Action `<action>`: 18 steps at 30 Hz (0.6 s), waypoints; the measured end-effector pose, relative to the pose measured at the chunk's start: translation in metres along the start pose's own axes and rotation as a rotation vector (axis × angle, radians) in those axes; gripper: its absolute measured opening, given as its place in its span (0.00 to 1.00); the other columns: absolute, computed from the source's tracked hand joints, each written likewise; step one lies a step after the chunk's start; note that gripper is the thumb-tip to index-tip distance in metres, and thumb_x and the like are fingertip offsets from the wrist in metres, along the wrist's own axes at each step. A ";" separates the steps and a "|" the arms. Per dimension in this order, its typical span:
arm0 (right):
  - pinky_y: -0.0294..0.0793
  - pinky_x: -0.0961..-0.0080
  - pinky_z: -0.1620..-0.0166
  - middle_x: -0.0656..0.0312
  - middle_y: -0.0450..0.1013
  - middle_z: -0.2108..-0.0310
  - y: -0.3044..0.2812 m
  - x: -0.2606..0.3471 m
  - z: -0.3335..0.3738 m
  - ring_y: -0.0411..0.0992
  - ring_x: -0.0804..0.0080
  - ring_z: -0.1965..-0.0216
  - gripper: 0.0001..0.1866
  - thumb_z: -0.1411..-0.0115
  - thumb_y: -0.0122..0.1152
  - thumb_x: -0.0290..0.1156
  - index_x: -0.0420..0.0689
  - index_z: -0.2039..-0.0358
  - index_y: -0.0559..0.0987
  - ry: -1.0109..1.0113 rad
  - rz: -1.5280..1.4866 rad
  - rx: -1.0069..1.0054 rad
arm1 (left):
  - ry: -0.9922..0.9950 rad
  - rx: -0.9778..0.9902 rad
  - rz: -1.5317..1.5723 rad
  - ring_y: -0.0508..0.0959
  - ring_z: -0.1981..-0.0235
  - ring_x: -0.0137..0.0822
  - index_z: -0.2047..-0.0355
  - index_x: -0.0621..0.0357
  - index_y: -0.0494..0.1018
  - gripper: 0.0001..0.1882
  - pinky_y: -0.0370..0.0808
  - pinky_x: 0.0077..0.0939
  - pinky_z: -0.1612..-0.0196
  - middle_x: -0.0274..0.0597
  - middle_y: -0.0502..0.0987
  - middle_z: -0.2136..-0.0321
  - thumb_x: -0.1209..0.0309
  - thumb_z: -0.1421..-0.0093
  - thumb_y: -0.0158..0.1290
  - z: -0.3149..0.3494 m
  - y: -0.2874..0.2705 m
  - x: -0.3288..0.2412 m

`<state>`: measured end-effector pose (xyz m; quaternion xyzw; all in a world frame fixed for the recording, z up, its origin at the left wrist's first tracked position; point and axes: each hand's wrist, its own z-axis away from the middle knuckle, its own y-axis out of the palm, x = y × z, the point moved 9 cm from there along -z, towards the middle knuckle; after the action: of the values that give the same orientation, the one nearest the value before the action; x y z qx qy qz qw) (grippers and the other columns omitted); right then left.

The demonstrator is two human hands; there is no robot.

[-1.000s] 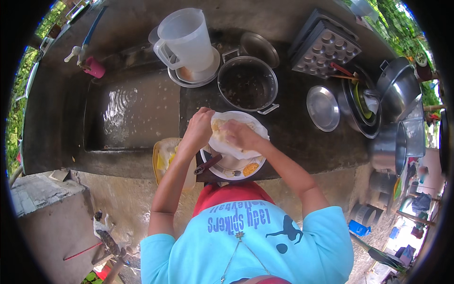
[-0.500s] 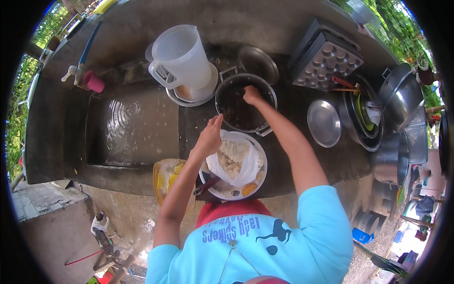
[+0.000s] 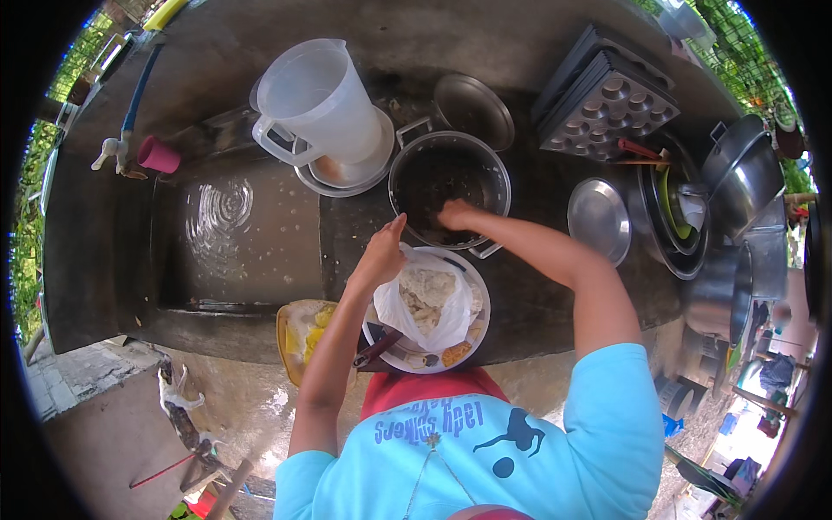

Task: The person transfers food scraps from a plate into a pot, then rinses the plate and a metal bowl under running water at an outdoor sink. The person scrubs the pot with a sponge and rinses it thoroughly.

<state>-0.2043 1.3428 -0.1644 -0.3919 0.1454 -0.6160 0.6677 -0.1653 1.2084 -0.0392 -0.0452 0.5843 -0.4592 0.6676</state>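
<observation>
head view: right hand (image 3: 456, 215) is down in the dark pot (image 3: 451, 145), low over its near side; fingertips hidden, so can't tell if they're closed on smth. left hand (image 3: 379, 253) is at the far left edge of the white plastic bag (image 3: 451, 328), fingers bunched; can't tell if they pinch it. bag sits open on a round white plate (image 3: 480, 336), just near of the pot, w/ pale lumpy food (image 3: 423, 299) inside. brown handle (image 3: 378, 348) sticks out at plate's near left. yellow tub (image 3: 285, 345) w/ yellow bits is left of that, partly behind the left forearm. far left of pot: clear pitcher (image 3: 310, 104) in a pale basin (image 3: 371, 169). metal lid (image 3: 474, 111) is just far of pot; round metal dish (image 3: 599, 221) to the right, apart.
</observation>
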 end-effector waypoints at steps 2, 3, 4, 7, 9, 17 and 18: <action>0.64 0.57 0.46 0.46 0.69 0.53 0.026 0.027 -0.025 0.67 0.46 0.52 0.19 0.43 0.45 0.36 0.41 0.57 0.76 -0.097 0.057 -0.001 | -0.006 -0.006 0.025 0.64 0.45 0.52 0.43 0.64 0.56 0.38 0.61 0.34 0.43 0.58 0.64 0.47 0.85 0.58 0.50 0.000 0.000 0.002; 0.66 0.57 0.49 0.45 0.70 0.55 0.016 0.033 -0.035 0.69 0.47 0.54 0.18 0.42 0.44 0.37 0.41 0.59 0.76 -0.050 -0.068 -0.265 | -0.005 -0.009 0.028 0.64 0.45 0.52 0.43 0.64 0.57 0.38 0.61 0.34 0.43 0.58 0.64 0.47 0.85 0.58 0.50 0.000 0.000 0.003; 0.68 0.57 0.51 0.45 0.70 0.57 0.006 0.036 -0.037 0.70 0.48 0.56 0.18 0.41 0.43 0.37 0.41 0.61 0.77 -0.032 -0.224 -0.535 | 0.015 -0.029 0.030 0.64 0.45 0.52 0.43 0.64 0.57 0.38 0.61 0.34 0.43 0.58 0.64 0.47 0.84 0.58 0.51 -0.002 -0.002 0.003; 0.71 0.59 0.59 0.49 0.73 0.65 0.025 0.013 -0.082 0.72 0.52 0.63 0.15 0.42 0.44 0.36 0.43 0.63 0.77 0.279 -0.659 -0.395 | 0.041 -0.043 0.025 0.64 0.45 0.51 0.44 0.65 0.58 0.37 0.62 0.34 0.43 0.57 0.64 0.47 0.83 0.59 0.52 -0.004 0.000 0.006; 0.73 0.61 0.65 0.52 0.74 0.70 0.037 0.002 -0.093 0.73 0.55 0.68 0.13 0.42 0.44 0.35 0.45 0.64 0.76 0.394 -1.023 -0.281 | 0.067 -0.039 0.063 0.64 0.45 0.51 0.45 0.64 0.59 0.36 0.63 0.34 0.44 0.56 0.64 0.47 0.83 0.59 0.52 -0.005 0.002 0.005; 0.62 0.76 0.83 0.62 0.66 0.82 -0.016 0.020 -0.018 0.65 0.69 0.83 0.09 0.44 0.48 0.37 0.48 0.78 0.68 -0.037 -2.186 0.131 | 0.103 -0.110 0.074 0.68 0.49 0.50 0.49 0.60 0.64 0.32 0.65 0.34 0.47 0.52 0.68 0.51 0.86 0.59 0.47 0.046 -0.040 -0.015; 0.62 0.76 0.83 0.62 0.66 0.82 -0.027 0.021 0.000 0.65 0.69 0.83 0.09 0.44 0.48 0.37 0.48 0.77 0.69 -0.063 -2.215 0.133 | 0.104 -0.122 0.070 0.68 0.50 0.50 0.49 0.60 0.65 0.32 0.66 0.34 0.47 0.52 0.69 0.52 0.86 0.60 0.47 0.055 -0.047 -0.017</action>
<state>-0.2195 1.3246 -0.1395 -0.2842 -0.3356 -0.8684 -0.2289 -0.1445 1.1665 0.0184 -0.0412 0.6461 -0.4008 0.6483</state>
